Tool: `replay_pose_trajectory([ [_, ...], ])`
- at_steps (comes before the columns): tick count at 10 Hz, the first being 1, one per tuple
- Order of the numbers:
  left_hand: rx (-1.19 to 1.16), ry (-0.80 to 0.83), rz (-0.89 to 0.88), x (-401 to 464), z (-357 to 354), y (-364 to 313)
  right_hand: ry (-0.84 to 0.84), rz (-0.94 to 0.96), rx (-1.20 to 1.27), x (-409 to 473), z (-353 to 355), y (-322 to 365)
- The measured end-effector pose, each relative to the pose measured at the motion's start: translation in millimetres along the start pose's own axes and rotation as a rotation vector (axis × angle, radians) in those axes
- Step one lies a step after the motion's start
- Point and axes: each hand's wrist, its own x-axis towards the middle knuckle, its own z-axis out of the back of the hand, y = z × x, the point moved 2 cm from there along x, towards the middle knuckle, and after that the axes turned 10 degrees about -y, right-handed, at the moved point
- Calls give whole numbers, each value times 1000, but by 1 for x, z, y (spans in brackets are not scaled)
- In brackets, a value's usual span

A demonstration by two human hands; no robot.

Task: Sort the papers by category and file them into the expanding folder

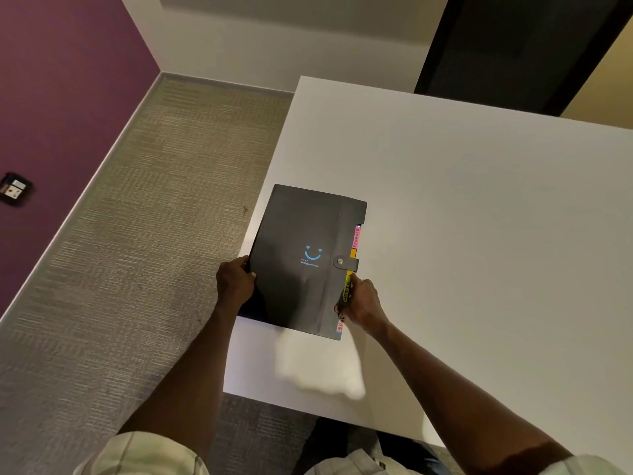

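A black expanding folder (301,258) with a blue smile printed on its cover lies closed near the left edge of the white table (462,207). Its snap strap is fastened. Coloured index tabs, pink, orange and yellow, stick out along its right side. My left hand (235,281) grips the folder's left edge. My right hand (359,301) grips its right edge by the yellow tab. The folder's near end looks slightly raised off the table. No loose papers are in view.
The table's left edge and near corner lie close to the folder, with grey carpet (137,269) below. A purple wall (51,97) with a socket stands at the left. A dark panel (513,46) rises behind the table.
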Motion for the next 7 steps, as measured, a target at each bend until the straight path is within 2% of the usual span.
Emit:
replay_pose_trajectory([
  [4,-12,15,20,-1,2,4,112,11,-89,-3,5,5],
  [5,8,-65,29,-8,3,2,93,72,-123,-3,15,2],
  [6,-20,-180,6,-28,9,-15,-34,109,-169,-6,35,-12],
  [7,-26,-208,-166,-45,0,-33,-174,193,-303,-12,53,-37],
])
